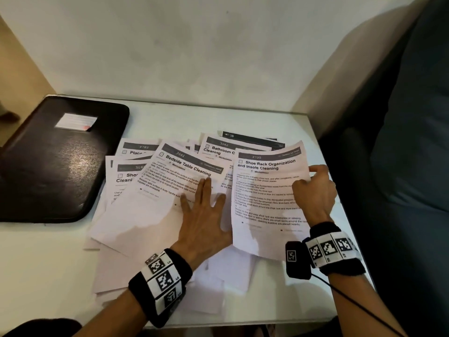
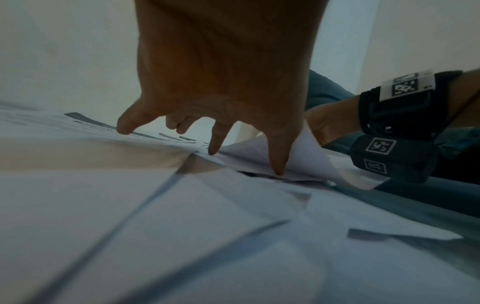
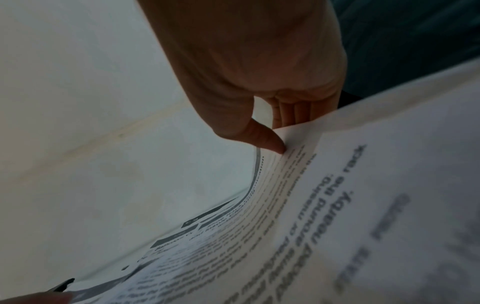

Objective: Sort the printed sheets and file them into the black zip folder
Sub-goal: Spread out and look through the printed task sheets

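Several printed sheets lie fanned out on the white table (image 1: 48, 251). My left hand (image 1: 202, 210) lies flat with spread fingers on the "Bedside Table Cleaning" sheet (image 1: 170, 190); its fingertips (image 2: 279, 168) press down on the paper. My right hand (image 1: 313, 188) pinches the right edge of the "Shoe Rack Organization" sheet (image 1: 267, 198), lifted and curled off the pile; the thumb (image 3: 270, 144) presses on top of that sheet (image 3: 337, 205), the fingers are behind it. The black zip folder (image 1: 56, 161) lies shut at the table's left, with a white label on its cover.
A pale wall stands right behind the table. A dark blue-grey sofa (image 1: 408, 142) runs along the table's right edge. A bare strip of table shows between the folder and the sheets, and more at the front left.
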